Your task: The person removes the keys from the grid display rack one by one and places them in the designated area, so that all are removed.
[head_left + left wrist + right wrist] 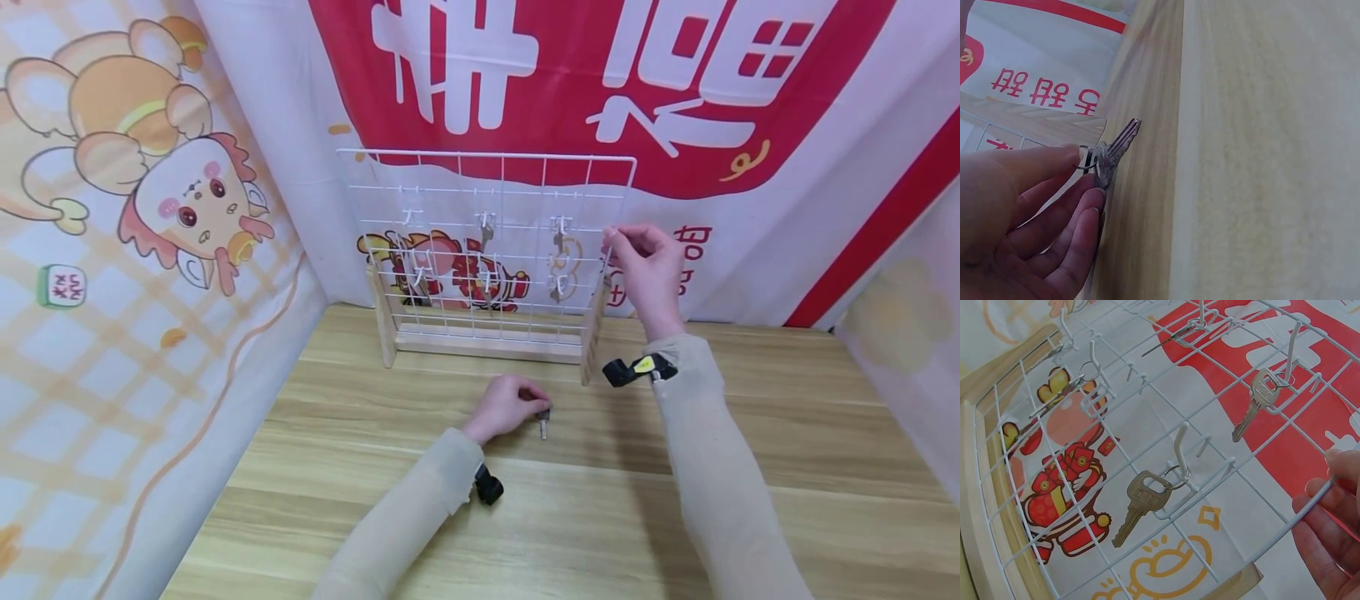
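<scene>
My left hand [506,406] is low over the table in front of the rack, pinching a small ring with a key [543,427] hanging from it. In the left wrist view the ring is between thumb and fingers, with the key [1124,142] pointing away. My right hand [649,265] grips the right edge of the white wire grid [502,156]. The right wrist view shows its fingers around the edge wire. Keys hang by rings from hooks on the grid, among them a lower key [1141,503] and an upper key [1256,403].
The grid stands in a wooden base [487,343] at the back of the wooden table [337,433]. Behind it hangs a red and white printed cloth [555,100]. A patterned cloth [97,350] covers the left side.
</scene>
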Tool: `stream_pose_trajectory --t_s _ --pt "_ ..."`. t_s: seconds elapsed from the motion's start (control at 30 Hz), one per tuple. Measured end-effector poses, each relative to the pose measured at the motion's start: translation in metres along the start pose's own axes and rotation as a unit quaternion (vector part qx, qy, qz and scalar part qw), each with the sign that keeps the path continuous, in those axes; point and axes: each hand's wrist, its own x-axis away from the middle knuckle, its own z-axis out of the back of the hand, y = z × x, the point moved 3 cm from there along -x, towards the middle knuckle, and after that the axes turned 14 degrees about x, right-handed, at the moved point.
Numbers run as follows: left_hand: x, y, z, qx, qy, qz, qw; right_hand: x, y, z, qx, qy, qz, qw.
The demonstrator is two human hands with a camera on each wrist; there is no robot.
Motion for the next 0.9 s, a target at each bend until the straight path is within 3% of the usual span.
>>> stream_pose_trajectory --t_s 0.4,0.63,0.77,0.9 --pt "-0.005 0.000 -0.003 -0.006 -0.014 -0.006 0.9999 0.001 0.001 -0.001 0.001 0.007 0.007 1.0000" --pt "-0.006 -0.003 -0.004 0.041 -0.004 -0.011 0.9991 -0.001 0.002 -0.001 0.002 0.010 0.012 0.9999" --pt "-0.002 -0.006 0.005 0.087 0.011 -0.015 0.9960 -0.001 0.002 -0.001 0.000 0.006 0.006 1.0000" --pt "0.001 -0.001 0.027 0.117 0.052 -0.021 0.9915 -0.001 0.002 -0.001 0.003 0.006 0.004 1.0000"
